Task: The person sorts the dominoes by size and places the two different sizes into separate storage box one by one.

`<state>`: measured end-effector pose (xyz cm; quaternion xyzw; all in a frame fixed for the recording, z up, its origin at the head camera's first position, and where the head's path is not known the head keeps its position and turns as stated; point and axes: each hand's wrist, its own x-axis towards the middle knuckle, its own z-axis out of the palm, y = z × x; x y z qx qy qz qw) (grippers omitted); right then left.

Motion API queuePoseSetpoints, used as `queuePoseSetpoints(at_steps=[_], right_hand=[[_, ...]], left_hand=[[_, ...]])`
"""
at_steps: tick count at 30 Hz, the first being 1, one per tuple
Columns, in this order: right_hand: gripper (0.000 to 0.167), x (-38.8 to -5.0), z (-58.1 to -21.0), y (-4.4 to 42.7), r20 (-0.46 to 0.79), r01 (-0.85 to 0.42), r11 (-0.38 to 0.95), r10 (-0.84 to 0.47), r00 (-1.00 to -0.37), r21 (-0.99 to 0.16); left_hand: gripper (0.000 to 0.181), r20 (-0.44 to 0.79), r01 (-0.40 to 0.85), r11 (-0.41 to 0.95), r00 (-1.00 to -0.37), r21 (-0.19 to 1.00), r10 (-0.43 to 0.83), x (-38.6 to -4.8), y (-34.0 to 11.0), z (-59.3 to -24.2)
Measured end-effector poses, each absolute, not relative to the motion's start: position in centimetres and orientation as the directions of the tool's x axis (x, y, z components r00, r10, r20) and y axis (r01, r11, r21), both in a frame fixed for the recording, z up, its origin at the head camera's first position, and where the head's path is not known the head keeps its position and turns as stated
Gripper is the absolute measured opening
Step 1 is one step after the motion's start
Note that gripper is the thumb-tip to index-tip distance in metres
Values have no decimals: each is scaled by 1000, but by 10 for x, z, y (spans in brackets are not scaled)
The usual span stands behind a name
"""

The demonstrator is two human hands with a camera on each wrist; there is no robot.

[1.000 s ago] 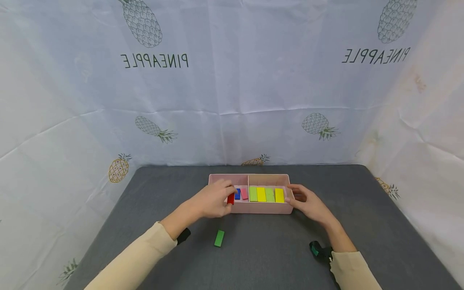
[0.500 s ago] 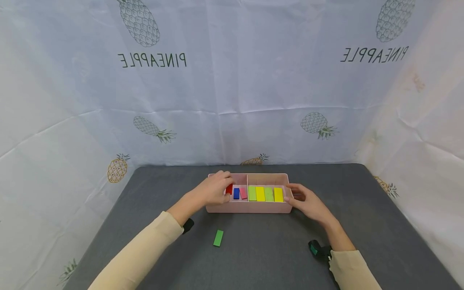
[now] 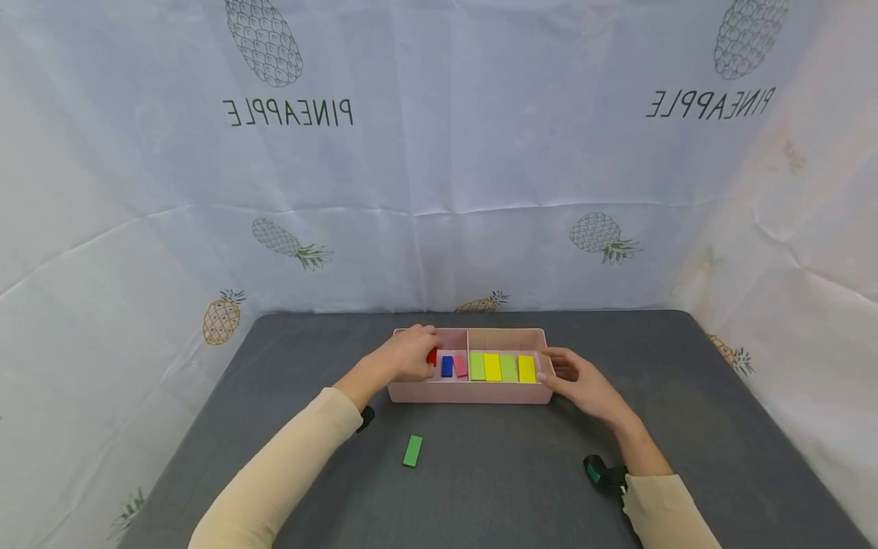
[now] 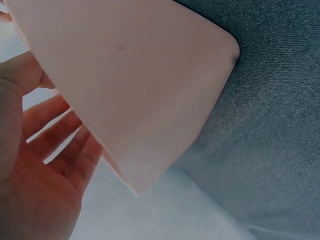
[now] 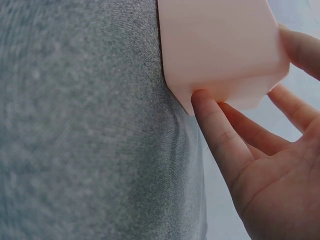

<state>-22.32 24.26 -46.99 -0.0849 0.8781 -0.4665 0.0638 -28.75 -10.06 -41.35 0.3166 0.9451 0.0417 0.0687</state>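
A pink two-compartment box (image 3: pixel 473 393) stands on the dark table. My left hand (image 3: pixel 405 354) reaches over its left compartment and pinches a red block (image 3: pixel 432 357), partly hidden by the fingers. Beside it in that compartment are a blue block (image 3: pixel 447 367) and a pink block (image 3: pixel 460 366). Light green (image 3: pixel 478 367) and yellow blocks (image 3: pixel 492 367) line the right compartment. My right hand (image 3: pixel 583 385) holds the box's right end, thumb at the front rim. The right wrist view shows its fingers against the end wall. In the left wrist view the box wall hides the red block.
A green block (image 3: pixel 412 451) lies on the dark tabletop (image 3: pixel 507 473) in front of the box. White cloth with pineapple prints (image 3: pixel 439 168) hangs behind and at both sides of the table.
My left hand has moved back and slightly left with the red block, from the box's front rim into the left compartment. The right hand keeps its place at the box's end.
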Motion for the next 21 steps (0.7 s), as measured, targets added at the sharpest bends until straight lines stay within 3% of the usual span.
queuePoseSetpoints(at_steps=[12, 21], right_hand=[[67, -221, -471, 243, -15, -101, 532, -209, -978, -841], [66, -223, -472, 244, -11, -106, 531, -212, -977, -841]], left_hand=[[18, -205, 560, 819, -793, 123, 573, -299, -90, -424], [20, -229, 565, 812, -780, 145, 583, -303, -84, -433]])
